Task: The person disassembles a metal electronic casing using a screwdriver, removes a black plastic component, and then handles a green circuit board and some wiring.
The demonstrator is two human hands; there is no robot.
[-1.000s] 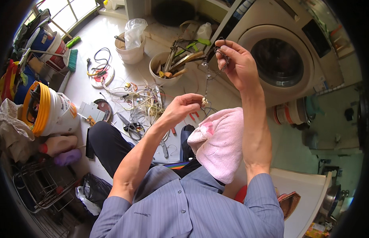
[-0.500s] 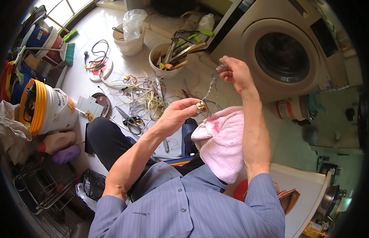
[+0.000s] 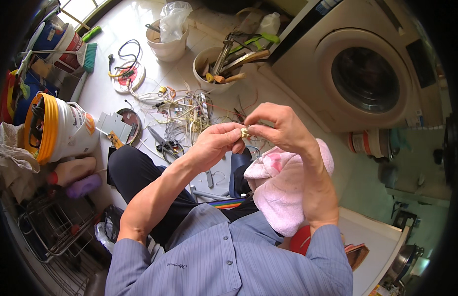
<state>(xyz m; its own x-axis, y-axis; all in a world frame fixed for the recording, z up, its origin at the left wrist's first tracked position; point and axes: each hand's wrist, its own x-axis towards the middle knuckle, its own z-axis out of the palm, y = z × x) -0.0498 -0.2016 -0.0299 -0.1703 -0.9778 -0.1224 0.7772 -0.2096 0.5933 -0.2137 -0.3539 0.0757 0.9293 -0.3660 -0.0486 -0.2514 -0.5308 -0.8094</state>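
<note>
A small cream-coloured piece (image 3: 245, 132), perhaps a coil bobbin, sits between my two hands above my lap. My left hand (image 3: 220, 142) is closed, pinching it between thumb and forefinger. From the other side, the fingertips of my right hand (image 3: 278, 127) close on the same piece. Any thin wire at the fingertips is too fine to make out. Below my right forearm, a pink towel (image 3: 281, 197) lies over my leg. Beyond my hands, a tangle of loose wires (image 3: 187, 116) spreads on the tiled floor.
Pliers (image 3: 162, 144) lie near my left knee. A bucket of tools (image 3: 202, 64) and a white bucket with a plastic bag (image 3: 170, 49) stand ahead. At right is a washing machine (image 3: 332, 98); at left, a bucket with an orange hose (image 3: 66, 140).
My right hand has come down and left from the upper right, where it held a thin strand away from the piece, and now meets my left hand. The view has shifted slightly.
</note>
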